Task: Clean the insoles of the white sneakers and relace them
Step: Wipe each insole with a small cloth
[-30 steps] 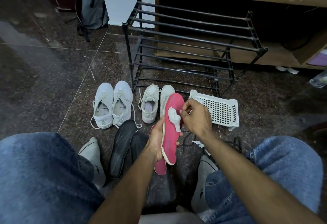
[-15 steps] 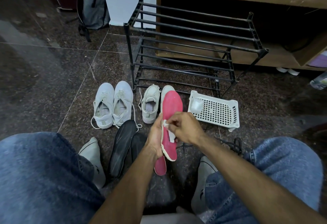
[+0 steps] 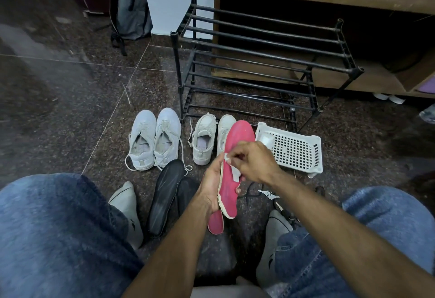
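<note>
Pink insole (image 3: 235,147): my left hand (image 3: 213,184) grips its edge, upright; my right hand (image 3: 253,162) pinches a white wipe (image 3: 235,172) against it.

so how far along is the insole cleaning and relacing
Done: insoles are out; two black insoles lie on the floor. In hand: left hand holds a pink insole while right hand rubs it with a white wipe. Left: a second pink insole, refitting, relacing.

Both forearms reach forward between the knees; the left hand (image 3: 211,184) grips the pink insole (image 3: 235,156) by its edge, the right hand (image 3: 253,163) pinches a white wipe (image 3: 235,172) against it.
</note>
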